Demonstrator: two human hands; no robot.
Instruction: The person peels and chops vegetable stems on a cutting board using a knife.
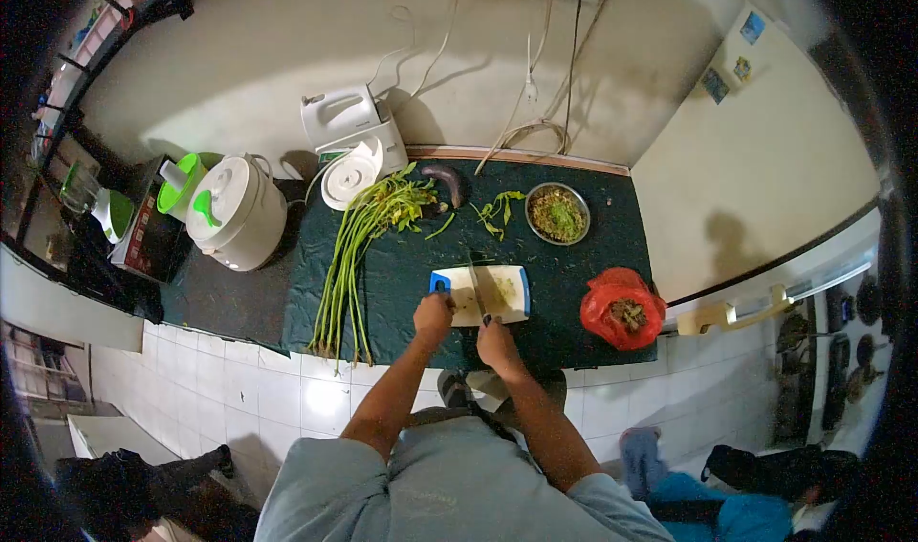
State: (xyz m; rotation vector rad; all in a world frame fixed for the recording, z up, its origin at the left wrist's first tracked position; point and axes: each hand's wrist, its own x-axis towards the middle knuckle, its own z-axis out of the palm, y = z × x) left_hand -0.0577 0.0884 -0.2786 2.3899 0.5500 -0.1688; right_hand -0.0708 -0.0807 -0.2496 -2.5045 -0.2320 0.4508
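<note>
A white cutting board (512, 293) with blue ends lies near the front edge of the dark green tabletop. My right hand (497, 343) is closed around the dark handle of a knife (476, 284), whose blade lies across the board and points away from me. At the board's left end, my left hand (433, 320) is closed at the blue edge beside its handle hole. Small green bits are on the board. Beyond it lie a few leafy sprigs (497, 212) and a metal bowl (557, 214) of chopped greens.
Long green stems (346, 279) spread at the left, near an eggplant (446, 184). Behind them stands a white mixer (349, 121); a rice cooker (239, 212) is farther left. A red bag (598, 303) sits at the right front, beside a fridge (755, 160).
</note>
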